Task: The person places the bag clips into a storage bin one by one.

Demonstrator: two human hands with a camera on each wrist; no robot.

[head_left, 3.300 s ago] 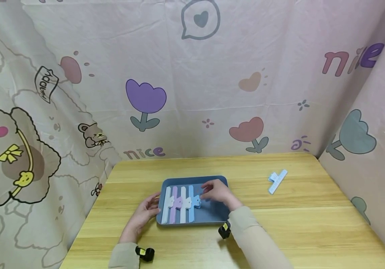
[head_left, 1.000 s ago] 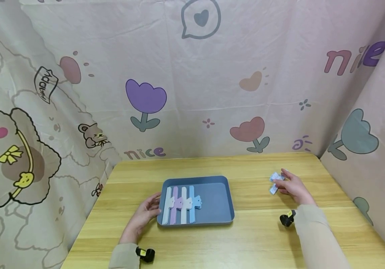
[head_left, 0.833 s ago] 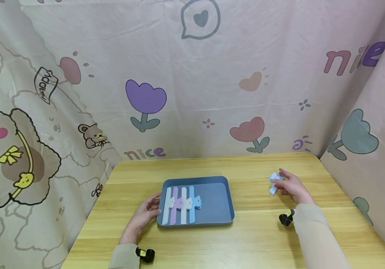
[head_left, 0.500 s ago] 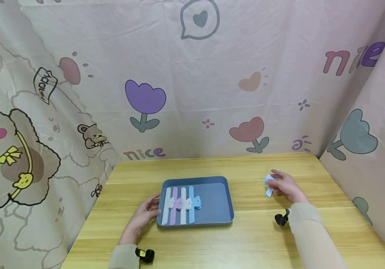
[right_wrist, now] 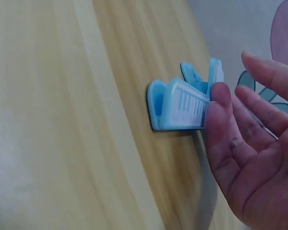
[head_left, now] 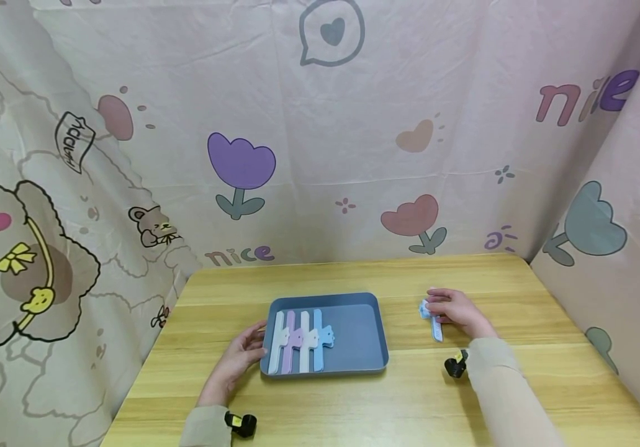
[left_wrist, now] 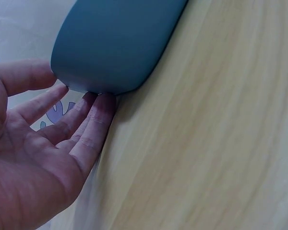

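On the right half of the table is a light blue bag clip (head_left: 437, 331), low on the wood with its ridged bar (right_wrist: 185, 106) facing the right wrist view. My right hand (head_left: 459, 312) reaches over it from the right. Two fingertips touch its side, while the thumb (right_wrist: 269, 74) stands apart from it. My left hand (head_left: 238, 352) rests its fingertips (left_wrist: 103, 103) against the left wall of the blue-grey tray (head_left: 361, 338). Inside the tray's left part lie a whitish clip (head_left: 276, 351), a purple clip (head_left: 288, 354), another white clip (head_left: 305, 354) and a blue clip (head_left: 318, 355), side by side.
The wooden table (head_left: 320, 410) meets a printed curtain (head_left: 320, 155) at its back edge, with more curtain on both sides. Black cameras, such as this one (head_left: 455, 365), sit on both wrists. The tray's right half shows bare floor.
My right hand has gone from the tray to the loose clip at far right. Clip and hand have since shifted left together, the bar turning more upright. My left hand stays at the tray.
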